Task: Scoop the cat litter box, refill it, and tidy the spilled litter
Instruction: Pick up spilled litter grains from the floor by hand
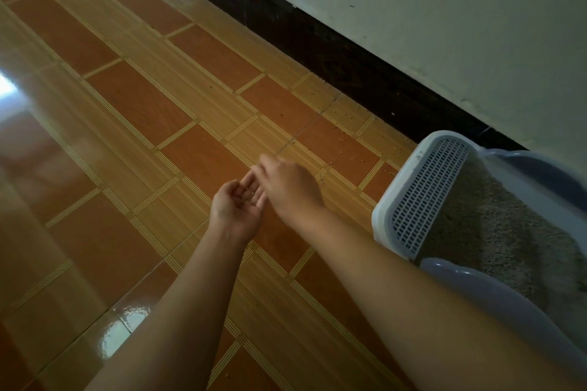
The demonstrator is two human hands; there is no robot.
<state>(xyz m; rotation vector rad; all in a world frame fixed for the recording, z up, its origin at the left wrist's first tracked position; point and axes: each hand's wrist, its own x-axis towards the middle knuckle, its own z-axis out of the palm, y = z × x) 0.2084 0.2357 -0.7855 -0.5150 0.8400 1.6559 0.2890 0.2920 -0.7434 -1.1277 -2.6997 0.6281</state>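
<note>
The blue-grey litter box (495, 289) stands at the right by the wall, filled with grey litter (502, 232). A white grated step (425, 197) forms its near end. Spilled litter grains (336, 157) dot the tiles between the box and my hands. My left hand (236, 205) is palm up and cupped, with a few grains lying in it. My right hand (289, 187) hovers just right of it, back toward me, its bunched fingertips touching the left hand's fingers. Whether those fingertips pinch grains is hidden.
Glossy orange and tan floor tiles (136, 136) stretch to the left. A dark skirting board (349, 67) and a pale wall (444, 9) run diagonally behind the box. More grains (351, 116) lie along the skirting, and a few (228, 375) lie by my left forearm.
</note>
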